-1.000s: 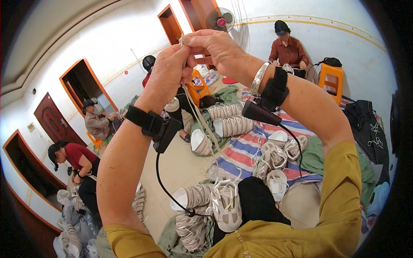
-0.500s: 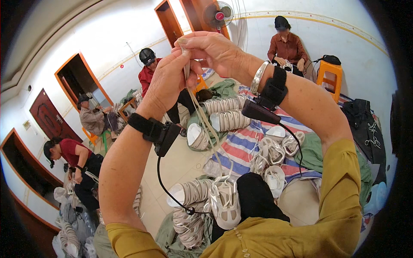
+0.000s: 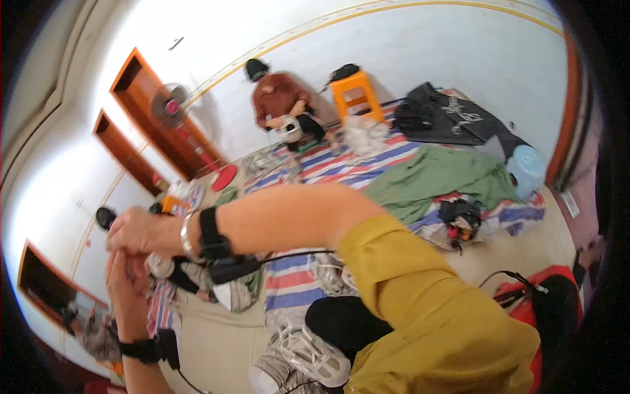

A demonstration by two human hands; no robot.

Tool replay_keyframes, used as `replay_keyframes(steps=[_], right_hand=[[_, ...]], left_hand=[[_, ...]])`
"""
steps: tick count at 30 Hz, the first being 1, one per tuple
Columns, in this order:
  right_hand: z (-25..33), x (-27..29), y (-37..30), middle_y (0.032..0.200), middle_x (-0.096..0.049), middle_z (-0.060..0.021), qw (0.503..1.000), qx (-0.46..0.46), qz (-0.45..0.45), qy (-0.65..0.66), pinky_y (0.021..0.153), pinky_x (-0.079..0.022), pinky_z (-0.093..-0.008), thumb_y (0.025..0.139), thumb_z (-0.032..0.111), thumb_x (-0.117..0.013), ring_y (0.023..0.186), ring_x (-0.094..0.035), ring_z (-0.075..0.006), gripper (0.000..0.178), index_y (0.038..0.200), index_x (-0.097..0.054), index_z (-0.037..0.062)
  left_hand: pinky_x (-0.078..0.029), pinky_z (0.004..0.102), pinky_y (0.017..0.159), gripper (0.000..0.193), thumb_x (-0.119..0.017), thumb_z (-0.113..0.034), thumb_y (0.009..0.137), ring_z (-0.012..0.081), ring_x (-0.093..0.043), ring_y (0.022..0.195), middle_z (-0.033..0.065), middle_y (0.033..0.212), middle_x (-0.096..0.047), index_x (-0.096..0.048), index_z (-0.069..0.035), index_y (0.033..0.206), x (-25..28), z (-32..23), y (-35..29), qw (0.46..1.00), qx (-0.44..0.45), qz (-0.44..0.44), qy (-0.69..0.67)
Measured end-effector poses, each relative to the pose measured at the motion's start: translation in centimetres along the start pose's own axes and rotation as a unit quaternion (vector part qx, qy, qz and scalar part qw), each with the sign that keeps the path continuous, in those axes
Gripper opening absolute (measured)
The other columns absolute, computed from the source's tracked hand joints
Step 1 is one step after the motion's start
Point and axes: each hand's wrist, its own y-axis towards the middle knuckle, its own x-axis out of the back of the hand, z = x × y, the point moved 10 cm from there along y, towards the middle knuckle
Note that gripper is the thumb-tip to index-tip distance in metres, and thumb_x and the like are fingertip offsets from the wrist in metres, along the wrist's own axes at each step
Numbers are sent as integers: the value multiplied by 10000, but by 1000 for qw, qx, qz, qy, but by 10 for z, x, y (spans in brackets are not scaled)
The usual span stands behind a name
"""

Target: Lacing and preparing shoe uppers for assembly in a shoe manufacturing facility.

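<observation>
My right hand (image 3: 143, 232) and my left hand (image 3: 125, 276) meet at the left of the view, fingers pinched together and blurred. A moment ago pale shoelaces ran from this same pinch; now the strands are hidden or lost in the blur. Below, beside my black-clothed knee, rests a white and beige sneaker (image 3: 314, 358). My right forearm, wearing a silver bangle (image 3: 189, 238) and a black strapped device, stretches across the middle.
A striped sheet (image 3: 295, 282) holds more shoes and a green cloth (image 3: 440, 180). Against the wall, a seated co-worker (image 3: 279, 98) handles a shoe near an orange stool (image 3: 354, 97). A standing fan (image 3: 172, 105) is far left; a red and black bag (image 3: 551, 308) lies right.
The view has swung to the right, so both hands now appear farther left and lower. They stay together. The bag at the right has come into sight; most shoe stacks have left it.
</observation>
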Motion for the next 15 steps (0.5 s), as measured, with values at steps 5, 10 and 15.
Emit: replay_keyframes(steps=[5,10,15], right_hand=[[-6,43,-12,632,-575,-39,999,0,-27,47,422,-329,-238,777,104,-666,485,-469,-97,106,773,-659,-3],[15,100,-39,647,-615,-106,986,41,-152,46,437,-470,-247,853,115,-594,521,-582,-145,150,809,-606,-28],[23,150,-26,593,-621,-158,966,120,-230,-3,379,-452,-343,854,105,-528,463,-608,-250,158,782,-592,-21]], left_hand=[[-232,198,367,283,-452,-376,975,37,-335,421,-53,603,-448,-525,-127,861,-42,35,2,953,205,-31,-223],[-263,205,386,259,-420,-339,993,43,-331,424,-40,590,-434,-515,-115,906,-89,34,1,940,234,31,-246],[-269,202,392,219,-429,-302,994,48,-333,426,-40,610,-445,-499,-117,899,-107,37,-17,922,252,30,-293]])
